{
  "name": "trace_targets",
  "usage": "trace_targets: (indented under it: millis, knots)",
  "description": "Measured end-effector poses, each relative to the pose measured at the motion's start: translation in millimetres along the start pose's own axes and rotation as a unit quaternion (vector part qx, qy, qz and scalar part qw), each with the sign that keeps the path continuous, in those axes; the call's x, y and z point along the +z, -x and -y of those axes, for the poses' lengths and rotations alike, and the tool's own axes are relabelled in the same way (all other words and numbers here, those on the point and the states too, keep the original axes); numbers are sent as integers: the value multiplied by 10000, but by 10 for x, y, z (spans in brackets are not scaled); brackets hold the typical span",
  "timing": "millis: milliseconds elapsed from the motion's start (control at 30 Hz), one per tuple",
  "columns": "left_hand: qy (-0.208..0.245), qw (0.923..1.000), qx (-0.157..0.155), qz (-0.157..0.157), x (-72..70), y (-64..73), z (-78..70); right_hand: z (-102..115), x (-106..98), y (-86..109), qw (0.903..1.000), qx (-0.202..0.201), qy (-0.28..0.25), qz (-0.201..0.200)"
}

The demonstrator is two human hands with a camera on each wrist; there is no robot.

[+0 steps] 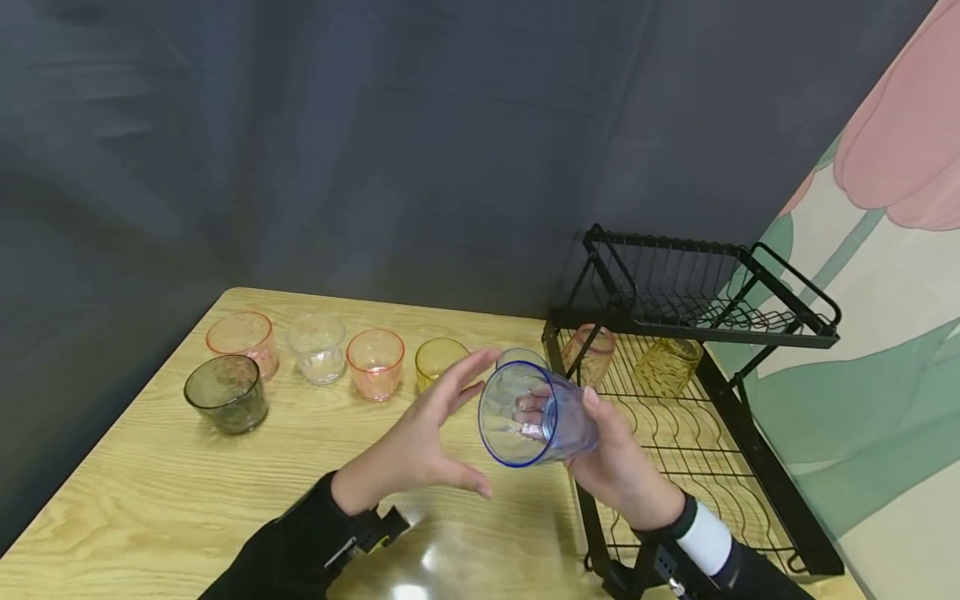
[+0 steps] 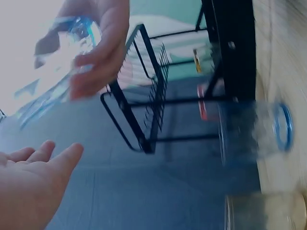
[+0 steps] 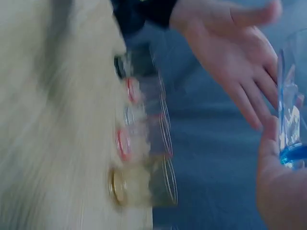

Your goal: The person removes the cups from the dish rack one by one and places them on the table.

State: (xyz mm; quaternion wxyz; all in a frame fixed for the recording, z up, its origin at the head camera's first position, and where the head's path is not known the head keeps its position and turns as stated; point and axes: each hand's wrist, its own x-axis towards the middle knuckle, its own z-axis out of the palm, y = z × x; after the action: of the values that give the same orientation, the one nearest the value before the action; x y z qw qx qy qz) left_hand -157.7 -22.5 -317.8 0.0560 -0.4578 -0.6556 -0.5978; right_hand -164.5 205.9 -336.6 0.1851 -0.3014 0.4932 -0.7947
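Observation:
A clear blue-rimmed drinking glass (image 1: 576,423) is tilted in the air, its mouth turned to the left. The right hand (image 1: 621,468) grips it around the base end, fingers showing through the glass. To the left of the rim, the left hand (image 1: 420,442) is held up with thumb and fingers spread, apart from the glass in the head view. In the left wrist view the left hand (image 2: 38,187) shows straight fingers below the blurred glass (image 2: 53,79). Another blue-tinted glass (image 2: 254,132) stands on the table behind, mostly hidden from the head camera.
On the table (image 1: 285,500) stand a grey glass (image 1: 228,400), a red-rimmed glass (image 1: 247,337), a clear glass (image 1: 317,350), a pink glass (image 1: 375,371) and a yellow glass (image 1: 437,358). A black two-tier dish rack (image 1: 783,483) at the right holds a pink glass (image 1: 592,354) and an amber glass (image 1: 669,367).

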Motion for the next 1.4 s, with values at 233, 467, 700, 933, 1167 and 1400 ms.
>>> trace_targets:
  millis: [233, 467, 700, 933, 1167, 1400]
  knots:
    - [268, 9989, 349, -174, 96, -102, -52, -169, 110, -97, 9964, 83, -840, -50]
    - [-400, 9981, 309, -349, 82, -67, -100, -249, 70, -121, 9912, 321, -1179, 504]
    - [-703, 9975, 40, 49, 13, -22, -81, -176, -53, -96, 9971, 696, 92, 301]
    - [-1764, 9812, -784, 41, -233, 290, 306, -3, -331, -112, 9441, 1348, 2822, -1041]
    - [-2722, 9401, -2024, -325, -700, 779, 588, 243, -803, -50, 8727, 1543, 4335, -1635]
    - [-3266, 8880, -3170, -657, -1082, 1031, 651, 349, -1156, -16, 7781, 1698, 5663, -2123]
